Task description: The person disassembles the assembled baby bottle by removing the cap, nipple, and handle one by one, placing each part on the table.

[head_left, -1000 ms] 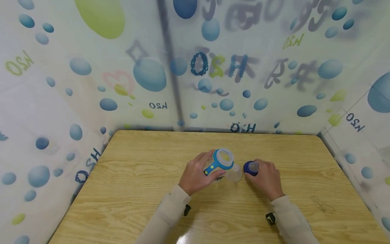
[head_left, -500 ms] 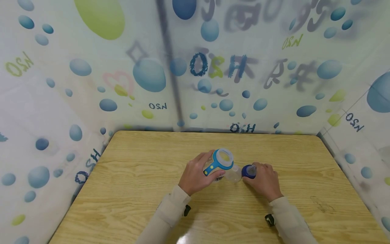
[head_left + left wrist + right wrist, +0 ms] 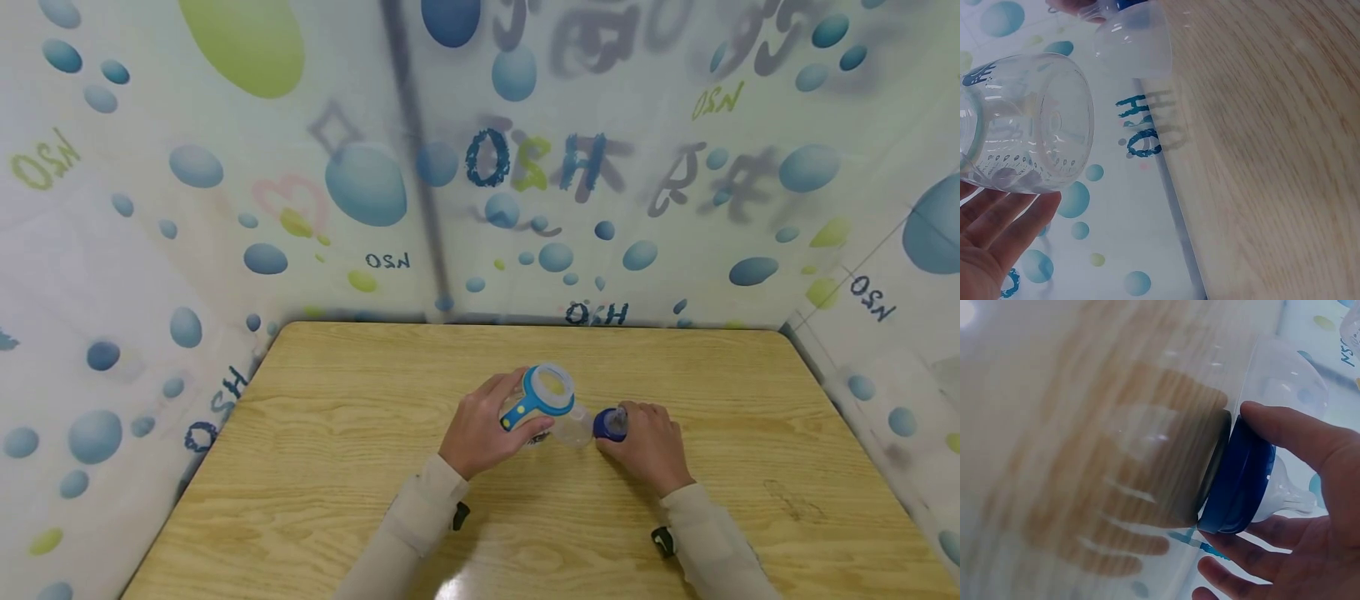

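My left hand (image 3: 483, 432) grips a clear baby bottle (image 3: 1029, 125) above the table. A blue band with a handle strip (image 3: 531, 405) and yellow dots goes round the bottle's top. In the left wrist view its base faces right. To its right, a translucent domed cap (image 3: 576, 428) stands on the table. Thumb and fingers of my right hand (image 3: 655, 446) hold a dark blue collar ring (image 3: 1238, 475) by its rim, beside the cap. A clear teat (image 3: 1282, 495) sticks up from the collar. The collar is at the tabletop, close above its reflection.
The wood-grain table (image 3: 360, 433) is glossy and mirrors the hand and collar. Behind it and at both sides hang white sheets (image 3: 360, 283) printed with blue and green drops and lettering. Black straps (image 3: 663, 542) show at the wrists.
My right hand has moved a little left and nearer to me with the collar and teat, closer to the cap. The left hand and bottle have hardly moved.
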Available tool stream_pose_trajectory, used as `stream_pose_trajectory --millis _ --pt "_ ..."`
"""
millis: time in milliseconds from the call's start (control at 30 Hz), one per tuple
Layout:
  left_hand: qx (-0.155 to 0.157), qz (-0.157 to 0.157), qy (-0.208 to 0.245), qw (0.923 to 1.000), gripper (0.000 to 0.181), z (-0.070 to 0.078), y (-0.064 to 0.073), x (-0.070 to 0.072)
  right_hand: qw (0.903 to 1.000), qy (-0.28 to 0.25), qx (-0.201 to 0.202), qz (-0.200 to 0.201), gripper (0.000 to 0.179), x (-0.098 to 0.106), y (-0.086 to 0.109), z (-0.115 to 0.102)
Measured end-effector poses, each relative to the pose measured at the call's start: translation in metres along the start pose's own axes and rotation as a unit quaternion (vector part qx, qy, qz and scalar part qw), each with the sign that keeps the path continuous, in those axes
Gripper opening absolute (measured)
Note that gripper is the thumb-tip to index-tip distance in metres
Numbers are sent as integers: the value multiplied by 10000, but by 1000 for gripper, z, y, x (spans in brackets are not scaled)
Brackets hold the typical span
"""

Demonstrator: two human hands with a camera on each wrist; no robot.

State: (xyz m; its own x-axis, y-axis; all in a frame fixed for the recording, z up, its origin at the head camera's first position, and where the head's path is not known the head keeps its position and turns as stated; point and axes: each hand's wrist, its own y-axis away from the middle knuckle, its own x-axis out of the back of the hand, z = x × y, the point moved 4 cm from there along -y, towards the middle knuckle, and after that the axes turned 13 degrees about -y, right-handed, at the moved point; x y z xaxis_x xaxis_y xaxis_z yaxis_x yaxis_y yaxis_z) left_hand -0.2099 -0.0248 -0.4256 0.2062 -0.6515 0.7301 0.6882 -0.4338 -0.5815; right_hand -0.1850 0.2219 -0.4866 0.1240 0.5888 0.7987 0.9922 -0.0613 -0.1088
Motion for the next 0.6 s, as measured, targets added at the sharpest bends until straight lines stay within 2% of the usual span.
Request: stream_pose_trajectory --millis 300,500,600 --pt "-35 23 26 10000 64 1 -1 0 9999 136 42 18 69 -1 1 1" --pt "-45 -28 68 10000 65 -1 0 -3 9998 -162 74 97 70 6 2 -7" --pt "-60 -17 39 10000 65 -1 0 -3 9984 -403 294 252 69 14 1 -17"
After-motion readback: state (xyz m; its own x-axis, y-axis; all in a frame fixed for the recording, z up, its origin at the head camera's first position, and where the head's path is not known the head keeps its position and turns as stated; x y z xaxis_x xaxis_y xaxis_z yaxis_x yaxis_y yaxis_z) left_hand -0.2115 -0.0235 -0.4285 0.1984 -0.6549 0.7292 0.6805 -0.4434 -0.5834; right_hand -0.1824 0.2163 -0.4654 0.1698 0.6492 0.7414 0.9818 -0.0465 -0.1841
